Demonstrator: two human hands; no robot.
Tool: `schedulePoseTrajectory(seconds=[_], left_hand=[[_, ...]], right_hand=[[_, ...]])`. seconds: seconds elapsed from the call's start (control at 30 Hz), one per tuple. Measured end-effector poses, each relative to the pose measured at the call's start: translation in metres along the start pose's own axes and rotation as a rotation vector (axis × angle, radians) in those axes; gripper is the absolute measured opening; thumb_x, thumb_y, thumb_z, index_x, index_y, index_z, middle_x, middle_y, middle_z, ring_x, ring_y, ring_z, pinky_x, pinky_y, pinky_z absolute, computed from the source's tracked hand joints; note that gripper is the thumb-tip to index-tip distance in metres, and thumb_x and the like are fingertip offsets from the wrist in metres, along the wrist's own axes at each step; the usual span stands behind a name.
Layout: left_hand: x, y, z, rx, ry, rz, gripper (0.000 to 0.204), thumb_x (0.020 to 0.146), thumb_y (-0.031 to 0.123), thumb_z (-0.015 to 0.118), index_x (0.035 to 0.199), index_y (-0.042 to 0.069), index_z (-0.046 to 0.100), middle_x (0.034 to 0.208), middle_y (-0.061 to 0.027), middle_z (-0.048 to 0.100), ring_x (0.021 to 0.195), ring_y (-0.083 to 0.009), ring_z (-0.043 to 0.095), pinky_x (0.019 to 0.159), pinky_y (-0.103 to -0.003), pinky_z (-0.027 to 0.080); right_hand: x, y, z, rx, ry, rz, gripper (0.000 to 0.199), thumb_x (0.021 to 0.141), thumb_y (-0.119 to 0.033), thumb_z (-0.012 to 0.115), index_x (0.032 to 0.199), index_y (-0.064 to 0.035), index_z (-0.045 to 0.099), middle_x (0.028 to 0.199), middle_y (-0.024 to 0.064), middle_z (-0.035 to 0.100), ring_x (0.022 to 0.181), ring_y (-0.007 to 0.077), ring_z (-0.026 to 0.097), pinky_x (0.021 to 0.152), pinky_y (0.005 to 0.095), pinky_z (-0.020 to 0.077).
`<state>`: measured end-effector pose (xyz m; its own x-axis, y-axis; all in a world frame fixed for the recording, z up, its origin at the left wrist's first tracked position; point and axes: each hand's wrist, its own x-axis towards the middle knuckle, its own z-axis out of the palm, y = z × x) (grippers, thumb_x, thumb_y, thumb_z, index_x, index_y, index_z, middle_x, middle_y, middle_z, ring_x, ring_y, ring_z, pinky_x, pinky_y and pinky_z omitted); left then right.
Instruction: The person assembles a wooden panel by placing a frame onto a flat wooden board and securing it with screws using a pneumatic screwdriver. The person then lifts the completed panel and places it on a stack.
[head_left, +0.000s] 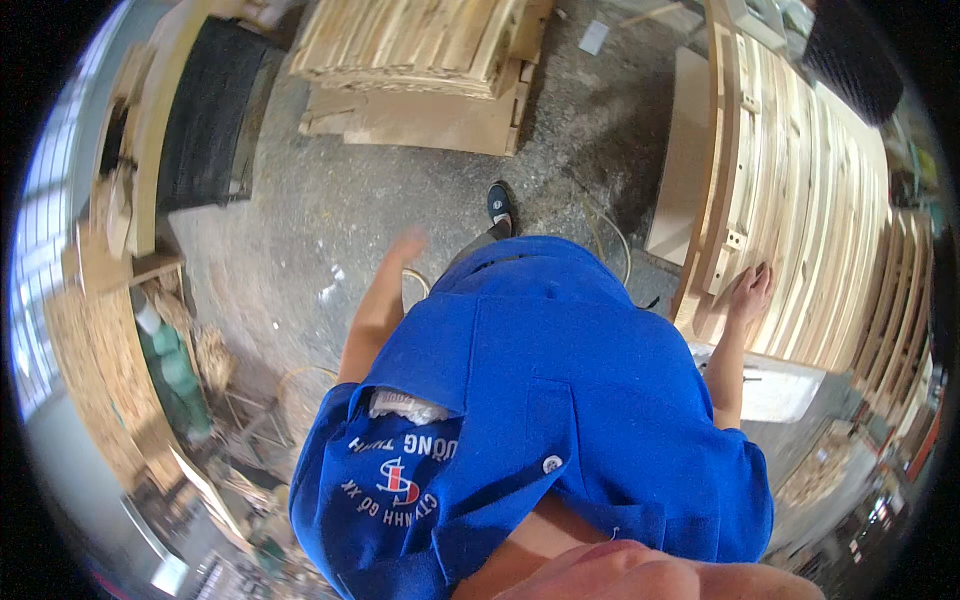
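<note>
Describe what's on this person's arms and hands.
Both forearms are bare below short sleeves of a bright blue shirt with a button, a chest pocket and printed lettering. The left hand and right hand wear no gloves; no watch or rings show.

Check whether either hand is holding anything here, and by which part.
Nothing is held. The right hand lies flat on the pale slatted wooden frame, no grip closed. The left hand hangs empty, blurred, above the concrete floor.

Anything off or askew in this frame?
Nothing damaged stands out. Right hand rests flat on the slatted wooden frame; left hand hangs free, blurred. Wood scraps litter the concrete floor at left.
</note>
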<state>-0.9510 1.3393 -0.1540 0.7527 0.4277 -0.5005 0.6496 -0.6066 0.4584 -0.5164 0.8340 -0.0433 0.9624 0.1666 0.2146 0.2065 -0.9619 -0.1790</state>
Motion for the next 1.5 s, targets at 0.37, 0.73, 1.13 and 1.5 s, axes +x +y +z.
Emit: schedulePoseTrajectory(seconds=[0.37, 0.73, 1.13, 1.5], left_hand=[[0.264, 0.082, -0.101, -0.098, -0.211, 0.038, 0.041, 0.083, 0.034, 0.054, 0.113, 0.006, 0.057, 0.105, -0.0161, 0.062, 0.097, -0.0270, 0.059, 0.084, -0.034, 0.045], [0.383, 0.169, -0.100, 0.148, -0.600, 0.122, 0.035, 0.082, 0.030, 0.052, 0.103, 0.005, 0.061, 0.100, -0.0156, 0.063, 0.095, -0.0312, 0.059, 0.081, -0.035, 0.046], [0.564, 0.300, -0.183, -0.041, -0.403, 0.232, 0.038, 0.085, 0.031, 0.054, 0.113, 0.007, 0.057, 0.103, -0.0127, 0.062, 0.091, -0.0254, 0.060, 0.080, -0.034, 0.046], [0.771, 0.241, -0.284, -1.320, -0.035, -0.653, 0.035, 0.090, 0.029, 0.048, 0.121, 0.011, 0.045, 0.100, -0.0072, 0.057, 0.088, -0.0199, 0.055, 0.078, -0.039, 0.046]], right_hand=[[0.024, -0.045, 0.014, -0.070, 0.171, 0.142, 0.034, 0.085, -0.025, 0.048, 0.114, -0.0087, 0.056, 0.119, 0.0108, 0.052, 0.111, 0.0300, 0.048, 0.093, 0.0412, 0.0365], [0.064, -0.049, 0.008, 0.096, 0.127, 0.553, 0.031, 0.088, -0.027, 0.050, 0.110, -0.0071, 0.057, 0.115, 0.0120, 0.050, 0.108, 0.0264, 0.047, 0.093, 0.0407, 0.0365], [0.399, -0.156, 0.098, 0.350, 0.248, 0.101, 0.036, 0.089, -0.027, 0.050, 0.117, -0.0038, 0.052, 0.122, 0.0128, 0.046, 0.116, 0.0288, 0.041, 0.095, 0.0385, 0.0352], [0.458, -0.197, 0.153, -0.114, 0.108, 0.254, 0.041, 0.089, -0.033, 0.048, 0.121, -0.0075, 0.050, 0.124, 0.0139, 0.048, 0.111, 0.0318, 0.047, 0.092, 0.0427, 0.0363]])
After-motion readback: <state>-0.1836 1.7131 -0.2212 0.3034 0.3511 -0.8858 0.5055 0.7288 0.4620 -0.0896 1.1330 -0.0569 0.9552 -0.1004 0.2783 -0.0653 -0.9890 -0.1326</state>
